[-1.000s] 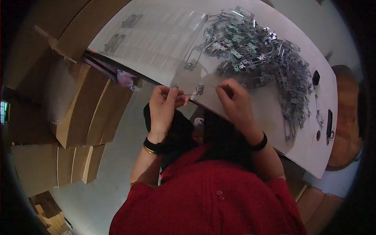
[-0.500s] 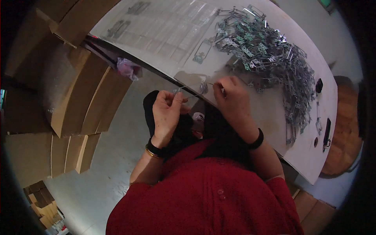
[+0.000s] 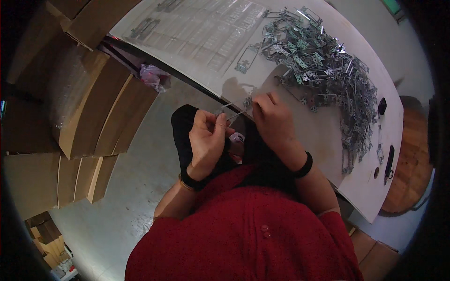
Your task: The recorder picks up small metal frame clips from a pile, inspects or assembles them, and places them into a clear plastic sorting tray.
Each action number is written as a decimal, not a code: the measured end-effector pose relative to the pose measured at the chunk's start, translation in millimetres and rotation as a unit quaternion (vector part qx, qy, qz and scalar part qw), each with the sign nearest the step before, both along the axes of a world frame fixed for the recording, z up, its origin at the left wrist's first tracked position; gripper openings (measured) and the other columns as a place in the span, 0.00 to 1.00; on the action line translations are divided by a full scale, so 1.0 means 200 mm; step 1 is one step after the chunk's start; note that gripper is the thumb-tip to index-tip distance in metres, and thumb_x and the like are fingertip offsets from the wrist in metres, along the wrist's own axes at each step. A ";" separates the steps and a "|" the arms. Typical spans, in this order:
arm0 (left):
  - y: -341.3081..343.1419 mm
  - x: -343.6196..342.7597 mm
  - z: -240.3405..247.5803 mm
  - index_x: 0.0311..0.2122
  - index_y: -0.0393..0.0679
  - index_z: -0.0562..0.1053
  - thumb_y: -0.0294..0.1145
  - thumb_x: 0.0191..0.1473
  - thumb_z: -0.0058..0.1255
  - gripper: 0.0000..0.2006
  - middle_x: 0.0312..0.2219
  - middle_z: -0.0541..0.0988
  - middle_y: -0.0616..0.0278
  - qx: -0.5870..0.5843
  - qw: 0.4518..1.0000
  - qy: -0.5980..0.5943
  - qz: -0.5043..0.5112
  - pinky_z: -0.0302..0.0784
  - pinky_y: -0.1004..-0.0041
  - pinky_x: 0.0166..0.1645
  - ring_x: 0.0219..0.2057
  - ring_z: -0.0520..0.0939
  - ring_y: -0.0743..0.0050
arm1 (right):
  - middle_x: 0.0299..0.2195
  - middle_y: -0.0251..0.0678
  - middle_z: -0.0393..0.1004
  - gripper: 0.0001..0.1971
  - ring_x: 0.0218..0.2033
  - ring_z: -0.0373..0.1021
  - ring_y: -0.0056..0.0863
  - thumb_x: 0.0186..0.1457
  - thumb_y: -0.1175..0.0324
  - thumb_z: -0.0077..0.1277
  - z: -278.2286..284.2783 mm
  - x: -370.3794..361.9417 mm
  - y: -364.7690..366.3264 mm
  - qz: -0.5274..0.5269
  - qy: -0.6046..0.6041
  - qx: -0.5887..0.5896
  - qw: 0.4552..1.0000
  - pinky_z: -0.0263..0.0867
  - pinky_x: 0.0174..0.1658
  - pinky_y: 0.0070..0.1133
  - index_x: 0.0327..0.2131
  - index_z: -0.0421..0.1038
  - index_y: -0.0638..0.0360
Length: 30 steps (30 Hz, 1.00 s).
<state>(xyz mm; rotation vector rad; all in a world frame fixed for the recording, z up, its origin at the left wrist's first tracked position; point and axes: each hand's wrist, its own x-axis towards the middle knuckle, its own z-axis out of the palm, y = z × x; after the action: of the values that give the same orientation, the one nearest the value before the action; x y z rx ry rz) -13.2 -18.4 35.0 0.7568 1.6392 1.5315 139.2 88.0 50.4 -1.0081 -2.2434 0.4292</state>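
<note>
Over the table's near edge I hold a thin metal wire bracket (image 3: pixel 233 107) between both hands. My left hand (image 3: pixel 206 140) is closed, thumb and fingertips pinching one end of the bracket. At its other end, my right hand (image 3: pixel 273 117) is closed too, the fingertips pinching the small plate; what exactly lies under them is partly hidden. A large pile of similar metal wire brackets (image 3: pixel 323 70) lies on the table beyond my right hand. One loose bracket (image 3: pixel 244 62) rests apart at the pile's left side.
The white table (image 3: pixel 323 136) runs diagonally, bearing a clear plastic tray (image 3: pixel 201 40) at the far left. Cardboard boxes (image 3: pixel 89 107) stack up on the left. A plastic bag (image 3: pixel 153 77) hangs by the table edge. A black tool (image 3: pixel 389 164) lies at the right edge, near a round wooden stool (image 3: pixel 410 159).
My left hand has moved slightly right, closer to my right hand, and the bracket has shifted with it. Both hands still grip it.
</note>
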 end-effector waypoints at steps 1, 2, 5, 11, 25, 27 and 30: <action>0.00 0.00 0.00 0.37 0.37 0.66 0.30 0.66 0.53 0.10 0.29 0.82 0.56 -0.002 1.000 -0.001 0.002 0.80 0.76 0.31 0.28 0.86 0.74 | 0.32 0.47 0.71 0.03 0.33 0.72 0.53 0.58 0.74 0.54 -0.01 0.00 0.00 0.001 -0.004 0.004 1.000 0.69 0.35 0.41 0.34 0.70 0.59; 0.00 0.01 0.01 0.37 0.37 0.66 0.30 0.66 0.53 0.10 0.29 0.82 0.57 -0.004 1.000 -0.002 0.003 0.80 0.76 0.31 0.28 0.86 0.74 | 0.32 0.47 0.70 0.03 0.33 0.72 0.53 0.58 0.74 0.54 -0.01 0.01 0.00 0.002 -0.008 0.008 1.000 0.69 0.35 0.41 0.34 0.70 0.59; 0.00 0.01 0.01 0.36 0.37 0.66 0.30 0.66 0.53 0.10 0.29 0.81 0.57 -0.003 1.000 0.006 -0.002 0.80 0.76 0.31 0.28 0.86 0.75 | 0.33 0.47 0.70 0.02 0.34 0.72 0.53 0.58 0.75 0.53 -0.01 0.01 0.00 0.012 0.012 0.015 1.000 0.69 0.35 0.41 0.34 0.70 0.59; -0.01 0.02 0.00 0.36 0.38 0.66 0.29 0.66 0.54 0.09 0.29 0.81 0.59 0.022 1.000 0.009 0.001 0.80 0.77 0.32 0.29 0.86 0.77 | 0.32 0.45 0.70 0.03 0.33 0.73 0.50 0.55 0.76 0.54 0.00 0.01 0.00 0.014 -0.021 0.037 0.999 0.70 0.35 0.39 0.33 0.70 0.59; -0.01 0.03 0.00 0.37 0.38 0.66 0.28 0.66 0.53 0.09 0.28 0.80 0.60 0.021 1.000 -0.014 -0.002 0.79 0.78 0.31 0.28 0.84 0.78 | 0.32 0.43 0.70 0.06 0.33 0.73 0.46 0.51 0.79 0.54 -0.01 0.02 -0.01 0.015 -0.037 0.057 0.998 0.72 0.35 0.35 0.33 0.71 0.60; -0.01 0.02 0.01 0.37 0.39 0.66 0.28 0.66 0.53 0.08 0.29 0.80 0.60 0.019 1.000 -0.013 -0.006 0.79 0.78 0.32 0.27 0.84 0.78 | 0.33 0.43 0.70 0.06 0.34 0.73 0.46 0.51 0.79 0.53 -0.02 0.03 0.00 0.018 -0.039 0.059 0.997 0.72 0.36 0.35 0.34 0.70 0.60; -0.01 0.03 0.03 0.38 0.40 0.66 0.28 0.67 0.52 0.08 0.30 0.80 0.60 0.021 1.000 -0.015 -0.015 0.78 0.79 0.33 0.27 0.83 0.79 | 0.33 0.43 0.70 0.07 0.35 0.73 0.46 0.51 0.78 0.53 -0.03 0.04 0.00 0.026 -0.038 0.068 0.997 0.72 0.36 0.35 0.35 0.70 0.60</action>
<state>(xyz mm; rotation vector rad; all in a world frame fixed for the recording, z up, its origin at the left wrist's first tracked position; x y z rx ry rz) -8.0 -20.3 40.8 0.7736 1.5719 1.5537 147.1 88.9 44.9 -0.9101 -2.3359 0.2601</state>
